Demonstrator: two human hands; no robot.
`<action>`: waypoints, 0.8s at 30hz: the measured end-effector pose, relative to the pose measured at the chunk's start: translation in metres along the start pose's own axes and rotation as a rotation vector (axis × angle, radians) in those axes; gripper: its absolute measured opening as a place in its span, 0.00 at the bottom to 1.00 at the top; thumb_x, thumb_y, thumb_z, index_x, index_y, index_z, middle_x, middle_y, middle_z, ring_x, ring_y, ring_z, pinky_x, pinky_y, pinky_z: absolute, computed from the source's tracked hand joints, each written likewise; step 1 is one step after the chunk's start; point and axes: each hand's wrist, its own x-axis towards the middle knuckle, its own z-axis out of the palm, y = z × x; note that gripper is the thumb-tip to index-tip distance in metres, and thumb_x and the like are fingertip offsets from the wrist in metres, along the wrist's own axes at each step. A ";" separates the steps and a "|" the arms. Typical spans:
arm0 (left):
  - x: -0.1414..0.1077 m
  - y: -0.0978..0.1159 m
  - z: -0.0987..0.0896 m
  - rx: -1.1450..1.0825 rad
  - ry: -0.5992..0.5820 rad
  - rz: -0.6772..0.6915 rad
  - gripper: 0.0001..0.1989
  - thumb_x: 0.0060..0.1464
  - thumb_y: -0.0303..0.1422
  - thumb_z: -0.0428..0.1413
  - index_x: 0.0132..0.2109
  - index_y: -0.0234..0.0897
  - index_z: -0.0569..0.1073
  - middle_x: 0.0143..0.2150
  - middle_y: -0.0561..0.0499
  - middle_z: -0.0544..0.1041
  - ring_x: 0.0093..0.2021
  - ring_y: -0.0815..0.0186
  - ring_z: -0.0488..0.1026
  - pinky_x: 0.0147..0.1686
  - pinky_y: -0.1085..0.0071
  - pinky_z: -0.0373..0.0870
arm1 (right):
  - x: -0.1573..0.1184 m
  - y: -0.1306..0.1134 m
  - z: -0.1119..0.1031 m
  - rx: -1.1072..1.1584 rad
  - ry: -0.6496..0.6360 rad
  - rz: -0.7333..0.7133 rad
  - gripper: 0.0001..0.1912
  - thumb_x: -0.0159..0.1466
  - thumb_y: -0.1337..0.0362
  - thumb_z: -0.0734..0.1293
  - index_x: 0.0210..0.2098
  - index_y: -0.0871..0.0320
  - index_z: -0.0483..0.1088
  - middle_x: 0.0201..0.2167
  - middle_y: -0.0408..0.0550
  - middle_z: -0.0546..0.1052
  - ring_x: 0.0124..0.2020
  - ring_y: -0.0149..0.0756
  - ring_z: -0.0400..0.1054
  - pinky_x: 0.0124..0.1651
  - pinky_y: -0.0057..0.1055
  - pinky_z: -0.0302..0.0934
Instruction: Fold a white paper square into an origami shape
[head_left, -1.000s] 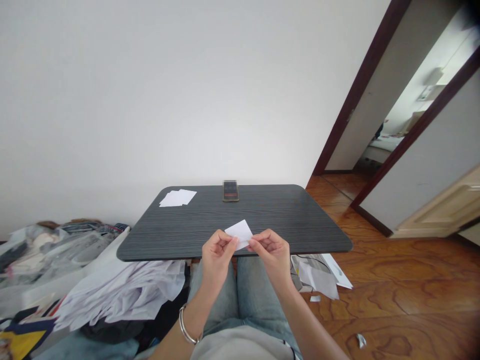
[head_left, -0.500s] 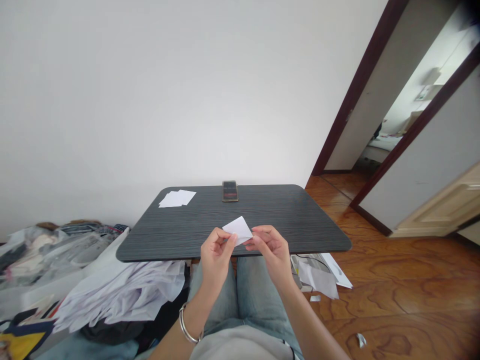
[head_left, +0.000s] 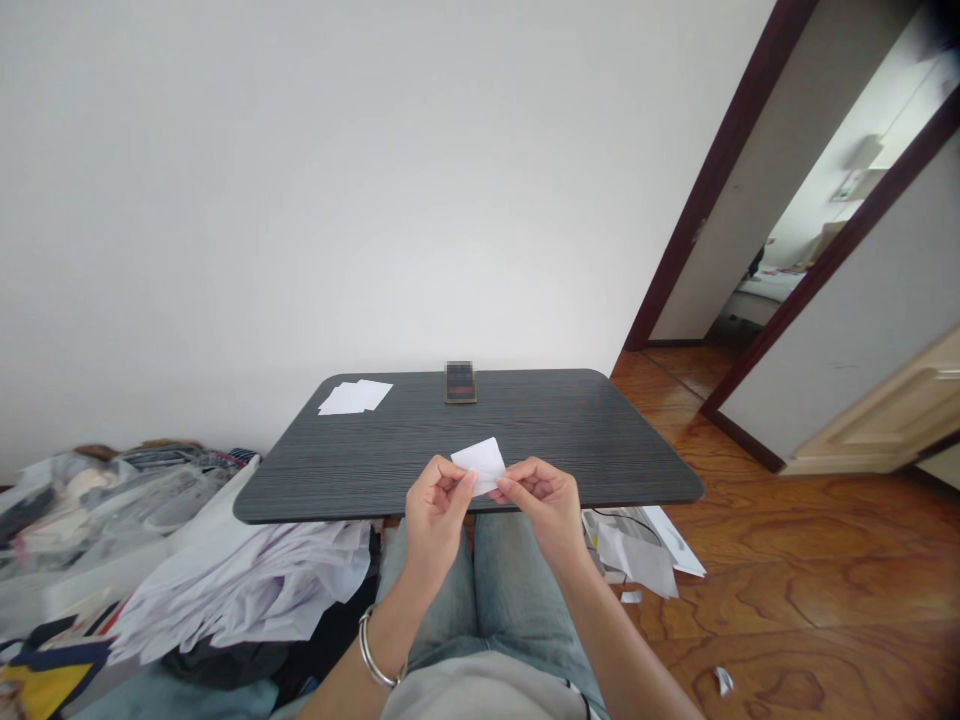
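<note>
Between the left hand (head_left: 437,508) and right hand (head_left: 546,502), the paper (head_left: 481,460) is pinched by both, above the table (head_left: 570,425)'s near edge. The right fingers have closed in since a moment ago. Thumbs face each other; one corner points away, toward the phone (head_left: 460,383) beyond the hands. Its long axis is unclear.

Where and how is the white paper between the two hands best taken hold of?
Probably at its near edge, one pinch per side, coming in from the person's side. The paper looks thin and flat, so thumb-and-finger pinches suit it; the left hand and right hand grip there, leaving its far part uncovered.
</note>
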 end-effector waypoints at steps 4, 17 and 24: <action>-0.001 -0.004 0.002 0.011 0.033 0.038 0.10 0.49 0.32 0.57 0.25 0.35 0.65 0.22 0.57 0.63 0.23 0.74 0.61 0.24 0.79 0.59 | 0.000 -0.002 0.001 0.009 -0.033 0.016 0.10 0.50 0.63 0.73 0.23 0.59 0.68 0.19 0.41 0.75 0.22 0.28 0.70 0.27 0.23 0.67; 0.002 -0.001 0.002 0.000 0.062 -0.027 0.10 0.47 0.31 0.58 0.25 0.35 0.64 0.22 0.58 0.63 0.23 0.75 0.62 0.25 0.79 0.61 | 0.000 -0.011 -0.001 0.028 -0.130 0.031 0.10 0.53 0.62 0.71 0.32 0.56 0.66 0.23 0.41 0.76 0.25 0.31 0.73 0.31 0.26 0.68; 0.002 0.000 0.003 -0.023 0.068 -0.051 0.10 0.47 0.33 0.58 0.26 0.35 0.64 0.25 0.56 0.66 0.26 0.73 0.67 0.28 0.76 0.69 | 0.001 -0.011 -0.002 0.052 -0.116 0.128 0.12 0.57 0.56 0.66 0.34 0.59 0.70 0.25 0.46 0.78 0.25 0.31 0.73 0.29 0.26 0.68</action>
